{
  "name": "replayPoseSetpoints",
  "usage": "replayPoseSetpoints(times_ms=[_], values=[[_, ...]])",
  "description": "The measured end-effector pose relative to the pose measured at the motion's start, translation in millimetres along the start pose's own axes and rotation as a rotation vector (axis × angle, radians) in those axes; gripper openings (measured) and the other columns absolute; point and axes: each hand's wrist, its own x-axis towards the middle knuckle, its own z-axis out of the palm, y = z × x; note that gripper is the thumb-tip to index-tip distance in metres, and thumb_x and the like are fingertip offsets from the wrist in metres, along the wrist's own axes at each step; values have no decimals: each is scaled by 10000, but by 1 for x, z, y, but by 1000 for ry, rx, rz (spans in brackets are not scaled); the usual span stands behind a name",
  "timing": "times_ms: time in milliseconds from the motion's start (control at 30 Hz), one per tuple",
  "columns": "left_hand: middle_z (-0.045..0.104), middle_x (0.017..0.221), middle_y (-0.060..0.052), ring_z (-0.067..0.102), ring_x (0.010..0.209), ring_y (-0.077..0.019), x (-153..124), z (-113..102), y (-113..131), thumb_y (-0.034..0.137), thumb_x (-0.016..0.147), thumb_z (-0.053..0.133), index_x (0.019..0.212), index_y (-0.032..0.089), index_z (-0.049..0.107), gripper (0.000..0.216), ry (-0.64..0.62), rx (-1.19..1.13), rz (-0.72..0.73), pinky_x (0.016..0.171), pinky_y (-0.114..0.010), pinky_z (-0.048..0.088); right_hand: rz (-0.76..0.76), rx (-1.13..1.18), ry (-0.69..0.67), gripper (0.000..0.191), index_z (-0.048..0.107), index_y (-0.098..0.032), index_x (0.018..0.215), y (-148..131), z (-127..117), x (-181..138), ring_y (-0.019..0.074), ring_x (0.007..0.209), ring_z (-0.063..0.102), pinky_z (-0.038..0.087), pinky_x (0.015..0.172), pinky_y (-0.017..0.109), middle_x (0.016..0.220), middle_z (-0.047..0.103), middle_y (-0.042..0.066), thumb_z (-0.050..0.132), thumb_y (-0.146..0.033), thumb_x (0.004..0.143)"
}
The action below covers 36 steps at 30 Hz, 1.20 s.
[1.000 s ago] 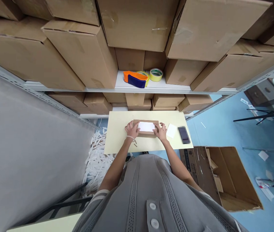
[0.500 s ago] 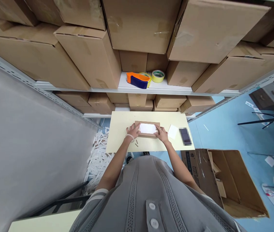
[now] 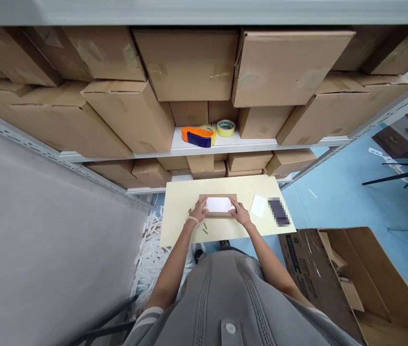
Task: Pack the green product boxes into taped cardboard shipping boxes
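Note:
A small flat cardboard box [image 3: 218,214] lies lengthwise on the pale yellow table [image 3: 182,187], with a white rectangular label or sheet [image 3: 218,204] across its top. My left hand [image 3: 198,213], a pale band at its wrist, grips the left end of the box, its fingertips at the white sheet's edge. At the opposite end, my right hand [image 3: 239,211] holds the box with fingers on the sheet's right edge. Clear, shiny film or tape shows near both ends. Two small brown strips [image 3: 205,228] lie below the box, near my left wrist.
A white card [image 3: 258,205] and a blurred dark item [image 3: 278,211] lie to the right. Shelves ahead carry cardboard boxes, an orange and blue tape dispenser [image 3: 198,136] and a yellow tape roll [image 3: 226,128]. A large open carton [image 3: 365,269] stands right; paper scraps [image 3: 153,254] cover the floor left.
The camera view has tilted up, so shelf and table appear lower in the picture. Both hands stay at the ends of the box, with little visible movement.

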Motion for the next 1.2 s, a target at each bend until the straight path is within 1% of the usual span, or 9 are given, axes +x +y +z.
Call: replayPoseSetpoints(times_ms=[67,200,367,533,667,767,867,1067,1200], values=[[318,1522,-95,292,1409,-279,0,0,-1,301,858,512,1472,388,243,676,-8,-29,2,1059,-544,313,-8,6,-8,653,267,-396,1467,0,0,-1,195,1050,602,417,902,308,1289,514,52,546,-311,882],[346,1485,-111,415,1340,-256,2,4,-5,251,846,522,1483,328,266,691,15,-147,28,1024,-380,415,-12,4,-8,660,264,-388,1471,2,0,-2,215,1114,582,395,961,329,1319,500,59,546,-312,879],[389,1436,-84,545,1215,-260,1,19,-2,262,851,515,1473,356,290,668,76,-183,43,987,-350,455,-34,-5,-21,653,292,-409,1457,12,-6,2,215,1073,612,427,925,302,1296,517,44,540,-294,864],[415,1383,-73,563,1186,-251,-28,43,-1,337,863,506,1466,364,299,639,141,-258,-15,991,-358,450,-87,-51,-115,663,292,-398,1458,12,-25,-3,195,1023,627,426,907,293,1301,521,40,537,-266,857],[416,1338,-85,506,1238,-259,-64,58,-8,387,863,500,1456,320,337,619,203,-395,-19,1038,-395,402,-114,-138,-207,608,323,-355,1450,-6,-41,-21,203,1022,623,414,892,309,1252,554,56,516,-287,877],[456,1275,-96,465,1263,-259,-89,62,-13,406,841,540,1435,271,390,627,249,-458,23,1092,-408,334,-127,-211,-225,605,329,-330,1449,-23,-50,-45,229,1069,598,390,910,337,1218,575,79,525,-296,878],[486,1237,-114,454,1257,-271,-115,63,-9,444,829,563,1423,231,415,647,277,-500,81,1106,-429,306,-126,-260,-183,621,316,-323,1456,-32,-57,-78,248,1085,585,366,928,358,1236,563,105,538,-298,877],[437,1309,-112,386,1318,-268,-182,75,2,513,873,484,1455,266,353,646,229,-499,181,1114,-442,286,-54,-255,-53,616,338,-338,1445,-28,-57,-170,265,1088,582,356,934,372,1338,486,127,553,-290,870],[389,1388,-109,322,1363,-275,-235,91,-4,543,877,463,1455,263,353,651,201,-487,190,1129,-440,261,-19,-239,-68,622,331,-339,1449,-26,-49,-228,263,1110,562,362,928,363,1326,495,129,556,-295,870]])
